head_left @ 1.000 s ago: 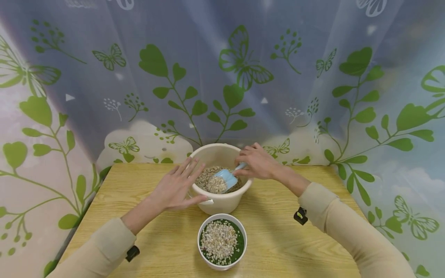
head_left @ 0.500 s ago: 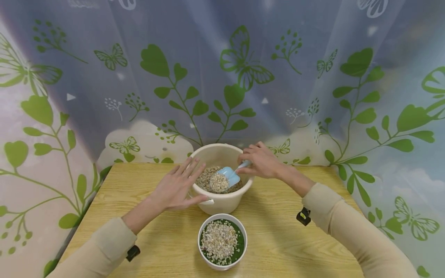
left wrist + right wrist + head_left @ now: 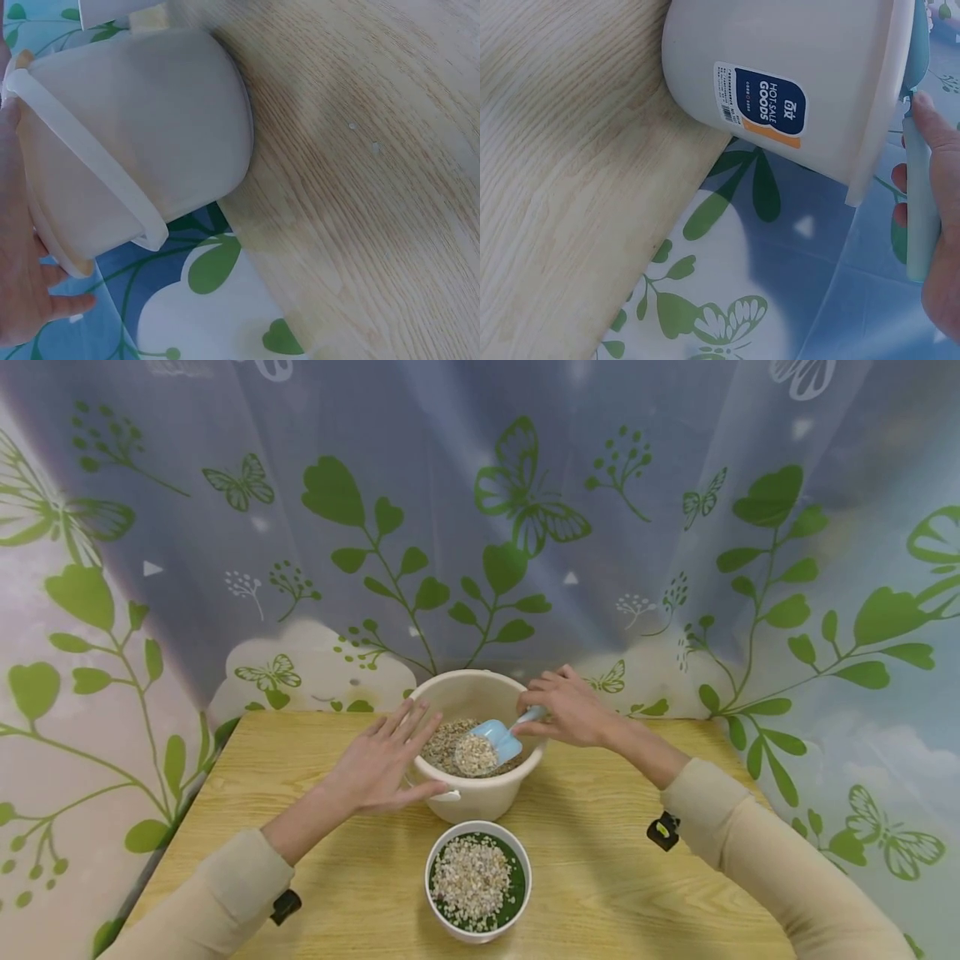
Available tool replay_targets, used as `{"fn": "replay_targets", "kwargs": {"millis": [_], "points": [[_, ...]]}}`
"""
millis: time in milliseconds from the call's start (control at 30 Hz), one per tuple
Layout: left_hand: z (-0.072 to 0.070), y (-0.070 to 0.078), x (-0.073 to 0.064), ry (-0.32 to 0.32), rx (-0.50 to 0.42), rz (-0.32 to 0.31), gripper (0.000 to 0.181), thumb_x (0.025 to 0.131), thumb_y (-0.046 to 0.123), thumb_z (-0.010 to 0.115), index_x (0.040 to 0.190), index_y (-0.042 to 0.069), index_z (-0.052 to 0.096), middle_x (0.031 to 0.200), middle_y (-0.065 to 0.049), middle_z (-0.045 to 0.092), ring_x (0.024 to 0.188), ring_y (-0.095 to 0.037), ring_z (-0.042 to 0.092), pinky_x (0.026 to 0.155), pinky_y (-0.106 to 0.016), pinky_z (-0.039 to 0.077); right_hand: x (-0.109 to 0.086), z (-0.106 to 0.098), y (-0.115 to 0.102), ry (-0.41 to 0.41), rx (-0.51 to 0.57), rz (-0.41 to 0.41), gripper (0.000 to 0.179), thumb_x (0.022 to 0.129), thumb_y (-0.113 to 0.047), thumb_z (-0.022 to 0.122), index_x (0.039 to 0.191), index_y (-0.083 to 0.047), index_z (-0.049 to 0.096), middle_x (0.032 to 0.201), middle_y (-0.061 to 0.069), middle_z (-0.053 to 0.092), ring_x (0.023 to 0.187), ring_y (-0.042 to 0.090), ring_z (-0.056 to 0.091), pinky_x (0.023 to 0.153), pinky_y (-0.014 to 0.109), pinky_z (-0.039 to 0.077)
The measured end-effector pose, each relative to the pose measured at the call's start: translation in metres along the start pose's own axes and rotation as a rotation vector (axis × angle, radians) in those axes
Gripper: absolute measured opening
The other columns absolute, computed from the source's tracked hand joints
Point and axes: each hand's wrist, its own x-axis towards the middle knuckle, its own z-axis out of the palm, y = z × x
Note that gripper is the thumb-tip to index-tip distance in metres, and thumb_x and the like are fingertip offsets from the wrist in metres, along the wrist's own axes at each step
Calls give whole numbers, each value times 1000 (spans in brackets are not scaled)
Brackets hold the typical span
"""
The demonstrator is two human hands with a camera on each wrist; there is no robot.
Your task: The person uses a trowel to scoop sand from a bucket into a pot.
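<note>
A light-blue scoop [image 3: 508, 744] heaped with pale pebbles [image 3: 476, 755] is held over the cream bucket [image 3: 483, 799]. My right hand [image 3: 572, 707] grips its handle at the bucket's right rim. In the right wrist view, fingers and thumb wrap the scoop handle [image 3: 922, 206], beside the rim. My left hand [image 3: 378, 767] rests against the bucket's left rim, fingers straight and spread, thumb lying by the white bail handle [image 3: 90, 159]. Darker gravel [image 3: 444, 739] covers the inside of the bucket. Nearer to me stands a white pot [image 3: 431, 872], with pale pebbles scattered over something green.
The wooden table [image 3: 622, 852] carries both containers. Behind its far edge hangs a leaf-and-butterfly curtain [image 3: 450, 527], close to the bucket. A couple of pale specks [image 3: 376, 148] lie on the wood in the left wrist view.
My right hand has drawn the loaded scoop slightly up and to the right, and more of its handle shows. The left hand, bucket and pot have stayed in place.
</note>
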Motion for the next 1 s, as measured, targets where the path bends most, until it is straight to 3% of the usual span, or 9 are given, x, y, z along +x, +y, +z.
{"fn": "replay_targets", "kwargs": {"millis": [300,600,833,1000], "points": [[-5,2,-4,-3,17,1,105,94,83,46,167,10,30,173,-20,30,161,-40,32,123,-59,43,-5,-12,-3,4,13,0,26,90,-47,79,99,-23,76,100,-4,75,94,19,62,83,36,36],[-11,8,-15,11,17,15,102,94,79,52,166,10,32,170,-21,35,157,-40,39,121,-61,45,-16,-19,-7,4,14,-6,26,91,-47,78,100,-22,76,102,-3,76,99,20,65,98,47,46],[-13,13,-27,49,49,38,104,94,88,37,166,12,35,169,-21,38,154,-39,44,118,-59,49,-25,-23,-11,6,16,-6,25,90,-47,79,99,-23,75,102,-4,76,99,20,65,97,46,45],[-18,22,-35,38,52,37,106,91,85,49,168,14,30,171,-19,35,156,-39,42,119,-60,48,-32,-26,-15,14,-9,-18,25,89,-47,80,98,-25,75,97,-6,74,96,18,63,94,43,46]]}}
